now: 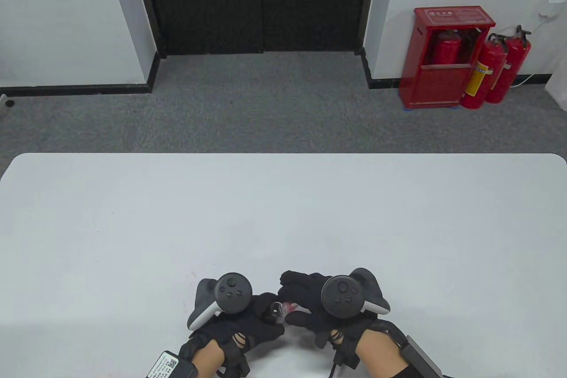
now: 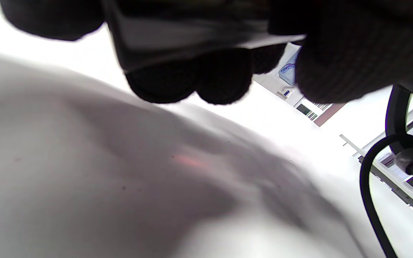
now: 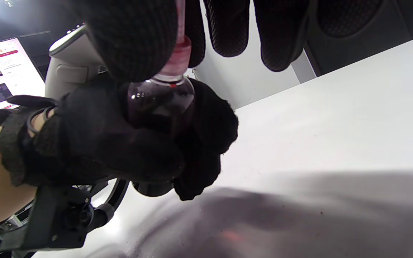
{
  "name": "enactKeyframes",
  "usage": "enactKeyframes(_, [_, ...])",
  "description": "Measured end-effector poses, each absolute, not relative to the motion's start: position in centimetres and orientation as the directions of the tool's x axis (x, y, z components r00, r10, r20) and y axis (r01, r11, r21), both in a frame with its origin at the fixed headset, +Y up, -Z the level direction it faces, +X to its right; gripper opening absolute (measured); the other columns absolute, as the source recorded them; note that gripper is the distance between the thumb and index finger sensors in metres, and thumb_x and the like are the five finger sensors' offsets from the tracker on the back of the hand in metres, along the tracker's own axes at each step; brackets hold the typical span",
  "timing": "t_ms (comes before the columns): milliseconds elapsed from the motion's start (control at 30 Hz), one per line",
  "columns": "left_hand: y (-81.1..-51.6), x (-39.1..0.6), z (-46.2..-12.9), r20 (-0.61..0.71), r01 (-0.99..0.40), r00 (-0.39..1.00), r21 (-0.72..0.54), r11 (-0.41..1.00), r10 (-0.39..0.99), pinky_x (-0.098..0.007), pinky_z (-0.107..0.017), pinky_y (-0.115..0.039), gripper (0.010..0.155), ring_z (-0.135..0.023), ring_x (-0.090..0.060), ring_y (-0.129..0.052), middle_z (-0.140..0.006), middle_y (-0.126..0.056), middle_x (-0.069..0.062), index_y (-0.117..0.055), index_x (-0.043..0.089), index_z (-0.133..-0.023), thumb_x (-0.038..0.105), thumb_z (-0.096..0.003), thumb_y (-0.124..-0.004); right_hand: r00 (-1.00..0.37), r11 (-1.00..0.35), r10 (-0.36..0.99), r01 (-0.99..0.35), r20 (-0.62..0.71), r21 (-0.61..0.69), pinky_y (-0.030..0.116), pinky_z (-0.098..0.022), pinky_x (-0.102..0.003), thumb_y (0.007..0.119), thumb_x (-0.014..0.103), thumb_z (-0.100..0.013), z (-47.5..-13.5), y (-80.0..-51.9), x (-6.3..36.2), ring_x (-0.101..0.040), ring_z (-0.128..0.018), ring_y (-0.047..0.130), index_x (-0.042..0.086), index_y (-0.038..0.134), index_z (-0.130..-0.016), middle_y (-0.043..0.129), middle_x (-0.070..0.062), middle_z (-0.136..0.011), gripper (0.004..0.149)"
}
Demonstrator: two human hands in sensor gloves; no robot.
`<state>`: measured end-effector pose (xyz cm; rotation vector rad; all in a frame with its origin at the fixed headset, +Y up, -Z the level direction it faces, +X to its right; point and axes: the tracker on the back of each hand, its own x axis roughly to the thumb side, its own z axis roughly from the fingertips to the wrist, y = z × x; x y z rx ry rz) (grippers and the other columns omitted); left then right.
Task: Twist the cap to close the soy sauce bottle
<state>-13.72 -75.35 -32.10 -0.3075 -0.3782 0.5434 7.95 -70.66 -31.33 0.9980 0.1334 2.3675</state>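
Observation:
A small clear bottle of dark soy sauce (image 3: 160, 102) is gripped around its body by my left hand (image 3: 120, 143) and held above the table. In the table view only its shoulder and neck (image 1: 278, 308) show between the two gloves. My right hand (image 1: 305, 302) pinches the red cap (image 3: 177, 59) on the bottle's neck with thumb and fingers; the cap also shows in the table view (image 1: 290, 306). My left hand (image 1: 248, 313) is at the table's front edge. In the left wrist view the bottle's label (image 2: 192, 36) is blurred under my fingers (image 2: 188, 79).
The white table (image 1: 283, 218) stretches far ahead and to both sides of the hands. A black cable (image 2: 371, 179) hangs by my left wrist. Red fire extinguishers (image 1: 491, 68) stand on the floor beyond the table at the right.

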Motion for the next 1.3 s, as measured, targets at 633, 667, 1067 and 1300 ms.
enactKeyframes(633, [-75.26, -13.33, -31.93, 0.296, -0.406, 0.795, -0.388, 0.827, 0.529, -0.045, -0.038, -0.087, 0.06, -0.064, -0.016, -0.106, -0.077, -0.098, 0.018, -0.078, 0.047, -0.091, 0.063, -0.0361, -0.097, -0.593, -0.797, 0.596, -0.52, 0.541, 0.308, 0.07, -0.052, -0.068, 0.075, 0.059, -0.037, -31.87, -70.82, 8.39, -0.047, -0.073, 0.091, 0.011, 0.093, -0.072, 0.093, -0.013, -0.091, 0.062])
enactKeyframes(667, [-75.26, -13.32, -31.93, 0.296, -0.406, 0.795, -0.388, 0.827, 0.53, -0.045, -0.038, -0.087, 0.06, -0.063, -0.016, -0.106, -0.077, -0.098, 0.018, -0.078, 0.047, -0.091, 0.063, -0.0362, -0.097, -0.592, -0.794, 0.6, -0.524, 0.538, 0.309, 0.07, -0.052, -0.068, 0.075, 0.059, -0.037, -31.89, -70.83, 8.41, -0.047, -0.072, 0.091, 0.01, 0.094, -0.071, 0.094, -0.013, -0.09, 0.062])
enactKeyframes(1067, [-75.41, -13.7, -32.12, 0.273, -0.404, 0.806, -0.395, 0.825, 0.525, -0.045, -0.038, -0.087, 0.06, -0.063, -0.016, -0.106, -0.077, -0.098, 0.018, -0.078, 0.047, -0.091, 0.063, -0.0361, -0.096, -0.61, -0.831, 0.541, -0.491, 0.579, 0.259, 0.061, -0.058, -0.071, 0.07, 0.063, -0.035, -31.45, -70.36, 8.35, -0.051, -0.09, 0.071, 0.025, 0.049, -0.106, 0.037, -0.014, -0.121, 0.083])
enactKeyframes(1300, [-75.44, -14.01, -32.28, 0.259, -0.416, 0.805, -0.394, 0.819, 0.534, -0.045, -0.038, -0.087, 0.061, -0.064, -0.016, -0.106, -0.077, -0.098, 0.018, -0.077, 0.047, -0.092, 0.063, -0.0362, -0.096, -0.579, -0.874, 0.478, -0.392, 0.661, 0.288, 0.052, -0.062, -0.072, 0.086, 0.044, -0.039, -30.95, -70.67, 7.57, -0.049, -0.097, 0.057, 0.047, 0.043, -0.102, 0.014, -0.005, -0.12, 0.076])
